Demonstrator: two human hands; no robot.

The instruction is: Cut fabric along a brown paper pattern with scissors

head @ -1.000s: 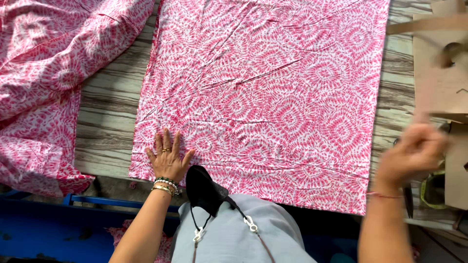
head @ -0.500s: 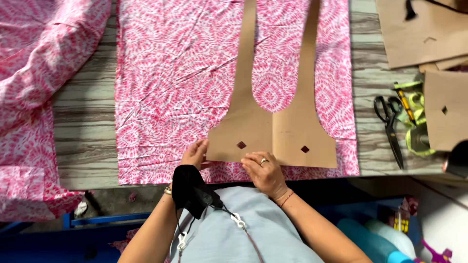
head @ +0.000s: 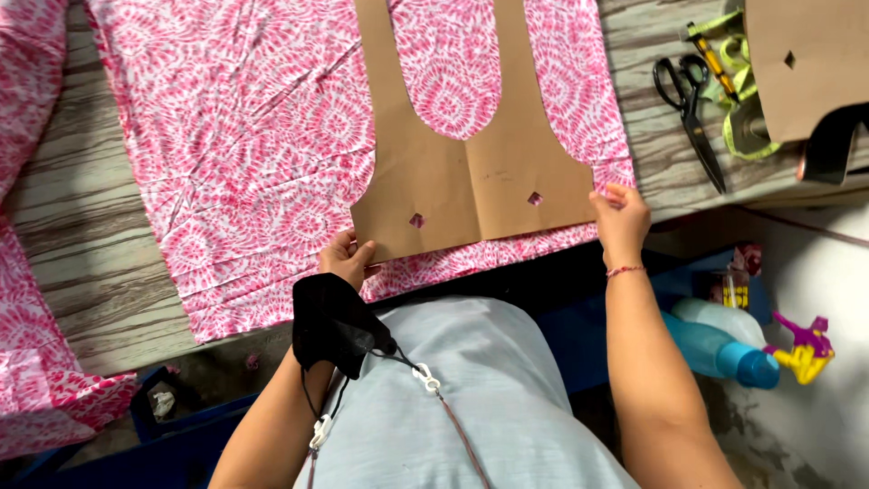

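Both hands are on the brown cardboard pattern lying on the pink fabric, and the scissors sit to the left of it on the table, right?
Not quite. The head view shows the scissors to the right of the cardboard pattern, not the left. The rest holds: left hand and right hand hold its lower corners on the pink fabric.

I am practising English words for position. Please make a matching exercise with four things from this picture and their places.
Things:
1. brown paper pattern
2. scissors
3. left hand
4. right hand

Places:
a. at the pattern's lower right corner
b. on bare wood, right of the fabric
c. flat on the pink fabric
d. at the pattern's lower left corner

Pairs: 1-c, 2-b, 3-d, 4-a
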